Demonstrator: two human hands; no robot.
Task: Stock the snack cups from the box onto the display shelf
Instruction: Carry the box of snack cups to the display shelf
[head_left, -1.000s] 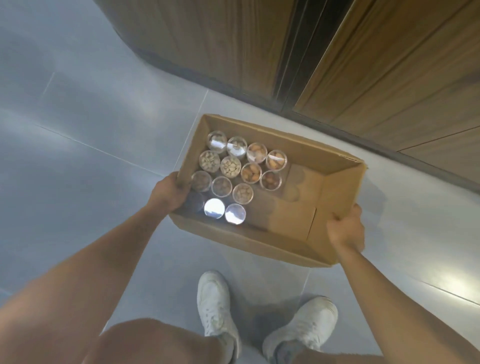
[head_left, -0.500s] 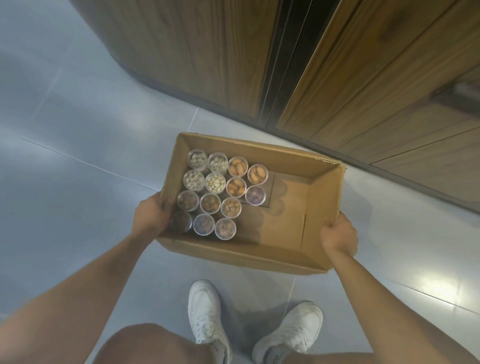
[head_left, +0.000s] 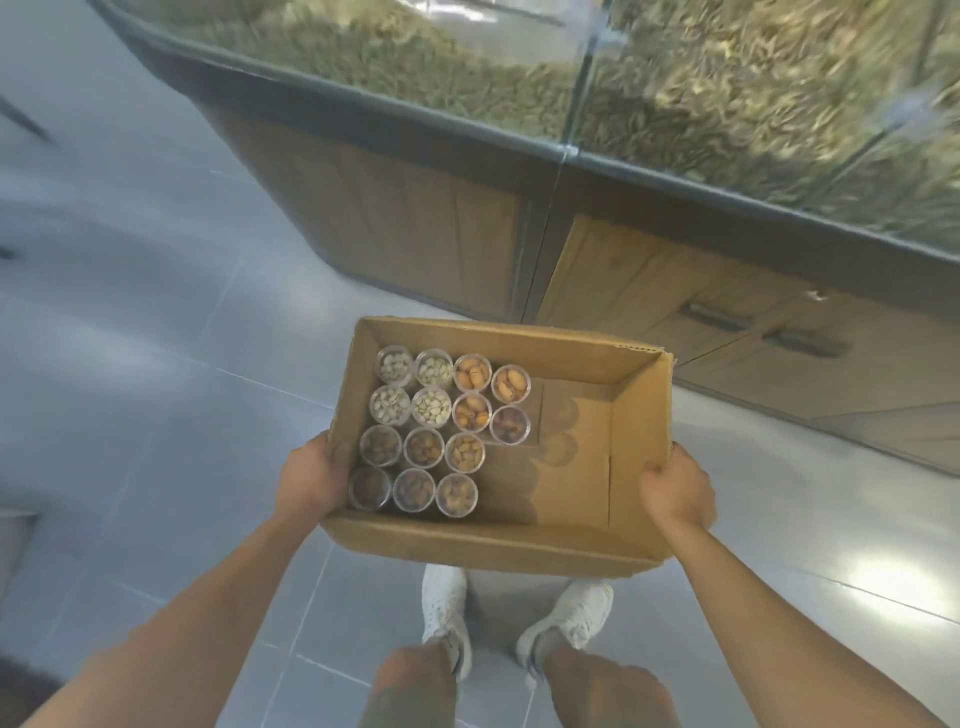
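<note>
Box: open cardboard, held above the floor, in front of the counter.
Cups: fourteen clear cups of nuts, packed upright against the box's left wall.
Left hand: clamped over the left wall.
Right hand: gripping the right wall.
Counter top: blurred, perhaps glass bins.

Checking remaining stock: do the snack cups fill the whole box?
No, the snack cups crowd the left part of the box; its right side is bare cardboard.
</note>
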